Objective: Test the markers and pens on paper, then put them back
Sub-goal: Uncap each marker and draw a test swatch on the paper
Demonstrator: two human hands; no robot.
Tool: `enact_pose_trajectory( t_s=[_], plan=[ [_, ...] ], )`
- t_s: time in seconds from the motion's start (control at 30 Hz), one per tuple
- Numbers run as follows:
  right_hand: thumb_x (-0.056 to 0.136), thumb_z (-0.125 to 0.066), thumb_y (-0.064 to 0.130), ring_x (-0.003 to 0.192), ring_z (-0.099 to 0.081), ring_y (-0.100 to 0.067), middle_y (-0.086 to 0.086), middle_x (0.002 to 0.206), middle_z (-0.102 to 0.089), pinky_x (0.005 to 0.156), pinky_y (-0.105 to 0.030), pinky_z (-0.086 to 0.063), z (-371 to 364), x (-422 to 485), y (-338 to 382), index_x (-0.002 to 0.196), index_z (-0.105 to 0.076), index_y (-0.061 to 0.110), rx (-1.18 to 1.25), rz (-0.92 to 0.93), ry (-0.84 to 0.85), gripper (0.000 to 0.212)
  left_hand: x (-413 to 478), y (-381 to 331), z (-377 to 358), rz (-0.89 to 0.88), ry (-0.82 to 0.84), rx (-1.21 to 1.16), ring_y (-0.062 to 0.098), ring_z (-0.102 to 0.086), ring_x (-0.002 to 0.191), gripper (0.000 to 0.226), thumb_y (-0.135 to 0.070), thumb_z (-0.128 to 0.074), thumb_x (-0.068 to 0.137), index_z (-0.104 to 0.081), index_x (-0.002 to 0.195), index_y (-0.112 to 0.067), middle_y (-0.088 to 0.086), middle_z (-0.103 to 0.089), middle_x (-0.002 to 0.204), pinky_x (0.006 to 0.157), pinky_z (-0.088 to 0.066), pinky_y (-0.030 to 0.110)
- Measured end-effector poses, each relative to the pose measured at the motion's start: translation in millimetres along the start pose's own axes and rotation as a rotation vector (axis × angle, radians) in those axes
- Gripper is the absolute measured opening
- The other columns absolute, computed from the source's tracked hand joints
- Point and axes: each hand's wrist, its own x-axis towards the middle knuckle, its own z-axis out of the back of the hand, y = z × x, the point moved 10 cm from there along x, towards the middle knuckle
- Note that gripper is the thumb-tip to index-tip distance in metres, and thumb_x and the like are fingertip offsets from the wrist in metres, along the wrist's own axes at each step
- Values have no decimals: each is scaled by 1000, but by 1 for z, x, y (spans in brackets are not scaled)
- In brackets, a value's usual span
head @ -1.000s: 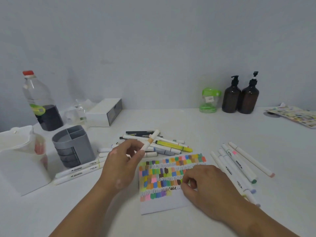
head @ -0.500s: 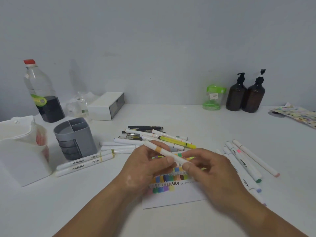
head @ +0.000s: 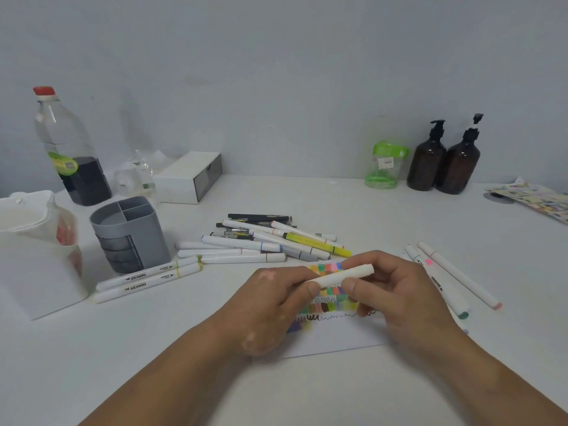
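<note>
Both hands hold one white marker (head: 341, 275) level above the paper (head: 335, 333), which carries rows of colour swatches and scribbles. My left hand (head: 270, 305) pinches the marker's left end and my right hand (head: 396, 290) grips its right part. A loose pile of markers and pens (head: 270, 241) lies behind the paper. Two white markers (head: 147, 279) lie in front of the grey pen holder (head: 129, 232). Several more markers (head: 451, 278) lie to the right of my right hand.
At the far left stand a white container (head: 33, 256) and a plastic bottle (head: 66, 149) with dark liquid. A white box (head: 190, 176), a green jar (head: 385, 164) and two brown pump bottles (head: 445, 161) line the back wall. A patterned sheet (head: 534, 199) lies far right.
My left hand carried the marker from the pile over the paper. My right hand left the paper and took hold of the marker's other end, which now lies level between both hands.
</note>
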Motion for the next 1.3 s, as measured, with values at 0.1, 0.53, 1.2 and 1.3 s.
enact_pose_trajectory(
  t_s=[0.1, 0.53, 1.2, 1.3],
  plan=[
    [74, -78, 17, 65, -64, -17, -4, 75, -72, 54, -26, -53, -11, -2, -5, 93, -78, 19, 94, -33, 68, 19, -2, -5, -1, -27, 28, 36, 9, -57, 78, 20, -40, -43, 106, -59, 102, -52, -16, -64, 85, 64, -45, 20],
    [69, -67, 28, 51, -44, -17, -4, 53, -48, 45, -30, -40, 11, 3, -17, 71, -67, 17, 175, -47, -87, 11, -4, 10, 2, 27, 70, 220, -7, -54, 81, 61, -69, -76, 72, -57, 123, -43, -25, -57, 88, 62, -40, 8],
    [81, -74, 28, 45, -58, -7, 1, 58, -69, 44, -18, -43, -24, -11, -31, 81, -74, 34, -489, -142, 103, 6, -4, 25, -12, 93, 220, 386, 4, -51, 96, 68, -76, -74, 66, -63, 125, -44, -23, -55, 110, 78, -41, 19],
    [76, -73, 33, 47, -55, -2, 7, 59, -68, 42, -15, -37, -25, -11, -29, 79, -75, 34, -500, -149, 114, 3, -3, 25, -12, 94, 220, 392, 5, -52, 98, 68, -76, -74, 66, -63, 125, -45, -21, -58, 115, 80, -43, 21]
  ],
)
